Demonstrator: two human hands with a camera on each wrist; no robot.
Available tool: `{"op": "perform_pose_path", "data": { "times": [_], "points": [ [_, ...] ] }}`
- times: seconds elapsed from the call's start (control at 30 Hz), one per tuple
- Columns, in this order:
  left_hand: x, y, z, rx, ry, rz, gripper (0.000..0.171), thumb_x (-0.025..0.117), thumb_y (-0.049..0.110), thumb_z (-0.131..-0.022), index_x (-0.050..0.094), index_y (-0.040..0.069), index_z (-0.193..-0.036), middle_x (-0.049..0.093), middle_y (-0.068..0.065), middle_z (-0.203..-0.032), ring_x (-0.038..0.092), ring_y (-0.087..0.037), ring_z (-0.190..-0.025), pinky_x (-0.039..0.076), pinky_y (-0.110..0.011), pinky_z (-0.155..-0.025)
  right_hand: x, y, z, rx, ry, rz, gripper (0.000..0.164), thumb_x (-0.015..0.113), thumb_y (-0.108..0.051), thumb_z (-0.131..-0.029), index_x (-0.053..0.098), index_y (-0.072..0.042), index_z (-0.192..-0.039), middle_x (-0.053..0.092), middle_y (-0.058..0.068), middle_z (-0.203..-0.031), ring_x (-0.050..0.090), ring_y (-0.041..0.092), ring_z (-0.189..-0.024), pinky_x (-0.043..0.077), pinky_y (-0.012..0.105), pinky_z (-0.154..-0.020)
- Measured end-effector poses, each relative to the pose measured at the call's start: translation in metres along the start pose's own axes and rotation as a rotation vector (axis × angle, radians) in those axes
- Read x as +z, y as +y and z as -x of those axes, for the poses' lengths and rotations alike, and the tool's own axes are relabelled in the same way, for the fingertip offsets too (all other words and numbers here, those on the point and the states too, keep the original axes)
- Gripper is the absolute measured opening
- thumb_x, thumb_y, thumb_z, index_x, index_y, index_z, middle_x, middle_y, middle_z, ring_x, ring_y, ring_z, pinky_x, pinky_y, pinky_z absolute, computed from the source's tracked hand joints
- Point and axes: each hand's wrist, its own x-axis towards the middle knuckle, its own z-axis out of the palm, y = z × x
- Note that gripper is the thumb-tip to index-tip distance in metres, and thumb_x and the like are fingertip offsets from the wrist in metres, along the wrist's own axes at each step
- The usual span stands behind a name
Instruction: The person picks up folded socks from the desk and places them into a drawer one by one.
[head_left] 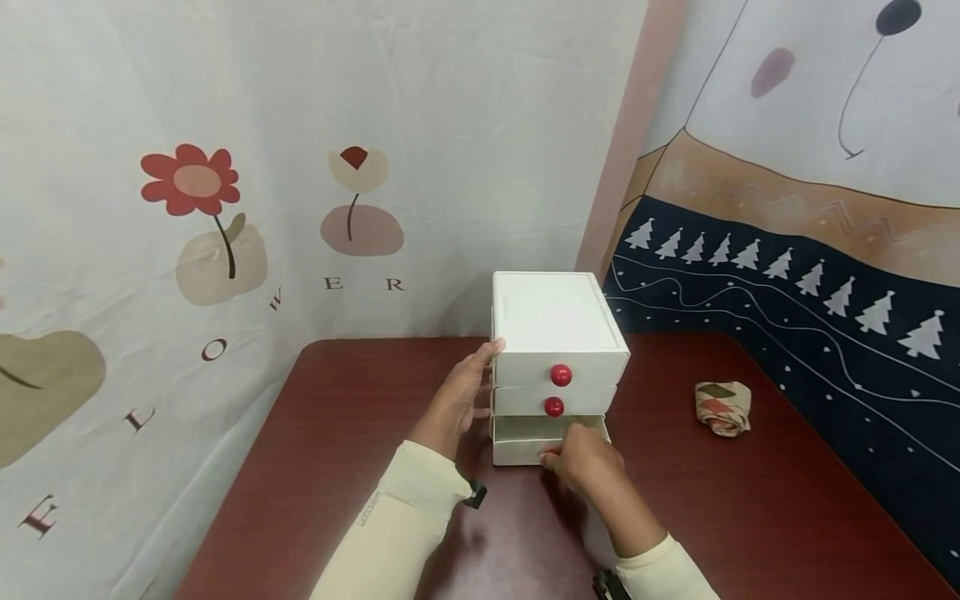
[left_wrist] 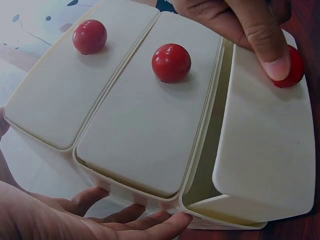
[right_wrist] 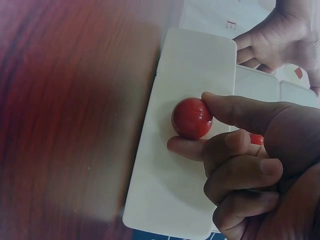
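Note:
A small white drawer unit (head_left: 558, 312) with three stacked drawers stands on the table, each drawer with a round red knob. The bottom drawer (head_left: 517, 452) is partly pulled out, and no object shows in its visible inside. My right hand (head_left: 592, 458) pinches the bottom drawer's red knob (right_wrist: 192, 118) between thumb and index finger, the other fingers curled. Along the unit's left side rests my left hand (head_left: 457, 396), fingers spread against the wall and thumb at the top front corner. The top drawer (left_wrist: 82, 75) and middle drawer (left_wrist: 145, 115) are closed.
A folded patterned cloth (head_left: 723, 408) lies on the dark red table (head_left: 360, 400), right of the unit. Behind the table hangs a pale wall cloth (head_left: 450, 125) with flowers and letters; a dark tree-patterned cloth (head_left: 787, 333) borders the right side.

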Motion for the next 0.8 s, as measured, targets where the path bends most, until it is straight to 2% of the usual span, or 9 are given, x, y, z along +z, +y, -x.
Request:
{"op": "perform_pose_path", "data": {
  "times": [0.3,0.57,0.8],
  "points": [
    [0.002,-0.001,0.0,0.001,0.007,-0.009,0.091,0.066,0.068,-0.093,0.044,0.01,-0.161,0.049,-0.021,-0.164,0.045,-0.049,-0.153,0.04,-0.076,-0.115,0.002,0.005,0.013,-0.025,-0.02,0.016,0.047,0.085,-0.038,-0.094,0.064,-0.017,-0.057,0.061,-0.002,-0.052,0.06,0.019,-0.06,0.048,0.042,-0.059],
    [0.002,-0.003,-0.003,0.001,0.022,-0.024,0.092,0.067,0.069,-0.093,0.046,0.011,-0.161,0.049,-0.021,-0.164,0.044,-0.048,-0.154,0.04,-0.077,-0.116,0.004,0.004,0.021,-0.023,-0.001,0.069,0.048,0.088,-0.042,-0.09,0.059,-0.017,-0.06,0.067,0.005,-0.075,0.064,0.022,-0.071,0.055,0.051,-0.065],
    [0.002,-0.003,-0.002,0.01,0.025,-0.031,0.092,0.067,0.069,-0.093,0.046,0.011,-0.161,0.049,-0.022,-0.162,0.045,-0.048,-0.152,0.04,-0.076,-0.116,0.013,0.008,0.022,-0.029,0.019,0.089,0.046,0.088,-0.04,-0.09,0.057,-0.019,-0.062,0.065,0.005,-0.075,0.061,0.022,-0.07,0.054,0.05,-0.065]
  ]
}}
